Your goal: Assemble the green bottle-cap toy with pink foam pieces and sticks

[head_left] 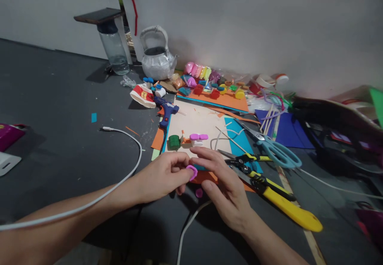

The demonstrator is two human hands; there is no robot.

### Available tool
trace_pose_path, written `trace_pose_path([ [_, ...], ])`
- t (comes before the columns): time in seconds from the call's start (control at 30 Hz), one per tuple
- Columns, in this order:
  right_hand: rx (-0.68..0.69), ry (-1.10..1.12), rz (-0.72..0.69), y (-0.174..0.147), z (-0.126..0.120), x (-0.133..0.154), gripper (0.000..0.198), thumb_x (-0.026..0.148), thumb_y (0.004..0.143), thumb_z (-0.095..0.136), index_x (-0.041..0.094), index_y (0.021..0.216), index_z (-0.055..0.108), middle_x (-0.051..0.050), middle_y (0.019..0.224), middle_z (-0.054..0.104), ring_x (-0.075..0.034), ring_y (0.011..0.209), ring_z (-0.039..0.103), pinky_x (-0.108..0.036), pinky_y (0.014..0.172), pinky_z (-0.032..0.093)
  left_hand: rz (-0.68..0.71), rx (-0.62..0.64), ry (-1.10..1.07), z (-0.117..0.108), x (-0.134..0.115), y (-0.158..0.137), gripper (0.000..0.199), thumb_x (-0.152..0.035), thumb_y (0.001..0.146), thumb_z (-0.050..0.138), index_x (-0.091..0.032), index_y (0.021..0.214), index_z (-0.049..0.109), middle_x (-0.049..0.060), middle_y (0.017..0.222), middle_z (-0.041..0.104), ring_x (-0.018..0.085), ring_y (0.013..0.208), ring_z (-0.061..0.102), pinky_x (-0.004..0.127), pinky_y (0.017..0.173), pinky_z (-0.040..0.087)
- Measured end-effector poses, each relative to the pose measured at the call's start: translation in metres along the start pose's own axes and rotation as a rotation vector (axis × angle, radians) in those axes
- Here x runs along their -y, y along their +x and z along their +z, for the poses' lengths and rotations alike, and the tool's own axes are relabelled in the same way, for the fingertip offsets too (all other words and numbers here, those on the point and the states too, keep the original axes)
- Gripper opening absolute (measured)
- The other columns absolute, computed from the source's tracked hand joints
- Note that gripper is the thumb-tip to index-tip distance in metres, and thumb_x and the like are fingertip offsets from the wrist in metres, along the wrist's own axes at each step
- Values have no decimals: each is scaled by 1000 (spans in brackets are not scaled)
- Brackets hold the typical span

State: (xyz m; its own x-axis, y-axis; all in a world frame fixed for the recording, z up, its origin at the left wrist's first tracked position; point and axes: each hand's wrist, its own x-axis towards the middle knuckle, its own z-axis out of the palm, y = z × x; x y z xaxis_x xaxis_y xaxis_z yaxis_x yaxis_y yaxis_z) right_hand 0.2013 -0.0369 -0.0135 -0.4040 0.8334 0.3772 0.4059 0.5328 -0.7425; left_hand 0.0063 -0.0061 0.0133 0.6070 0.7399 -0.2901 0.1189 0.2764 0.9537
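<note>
My left hand (167, 175) is closed, thumb and fingers pinching a small pink-magenta curved piece (194, 173) of what looks like modelling clay. My right hand (226, 187) is just to its right, fingers apart and slightly bent, holding nothing I can see. A smaller pink bit (199, 193) lies on the dark table between the hands. Beyond my fingertips, a dark green round piece (174, 142) and a small piece with pink and white parts (198, 137) rest on a cream sheet (194, 115).
A blue glue gun (164, 115) lies left of the sheet. On the right are blue-handled scissors (278, 153), black-yellow pliers (243, 165) and a yellow-handled cutter (290, 209). Behind stand a kettle (157, 63), a water bottle (113, 51) and clay packs (199, 71). A white cable (134, 169) crosses my left forearm.
</note>
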Motion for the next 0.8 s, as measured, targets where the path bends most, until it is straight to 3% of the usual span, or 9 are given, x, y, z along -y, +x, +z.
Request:
trace_pose_path([
  [0.43,46,35,20,0,3,1,43,32,98,50,31,141,50,-8,146,52,-25,137,46,-48,112,40,-4,-17,-241,1,10,6,22,-34,87,61,-13,88,62,1,70,65,10,58,60,24,60,51],
  [0.8,70,-20,-6,0,6,3,49,30,98,50,30,146,43,-8,148,48,-24,138,43,-45,114,38,-6,-66,-219,1,8,4,26,-37,85,63,-14,74,59,0,65,62,9,55,57,23,59,48],
])
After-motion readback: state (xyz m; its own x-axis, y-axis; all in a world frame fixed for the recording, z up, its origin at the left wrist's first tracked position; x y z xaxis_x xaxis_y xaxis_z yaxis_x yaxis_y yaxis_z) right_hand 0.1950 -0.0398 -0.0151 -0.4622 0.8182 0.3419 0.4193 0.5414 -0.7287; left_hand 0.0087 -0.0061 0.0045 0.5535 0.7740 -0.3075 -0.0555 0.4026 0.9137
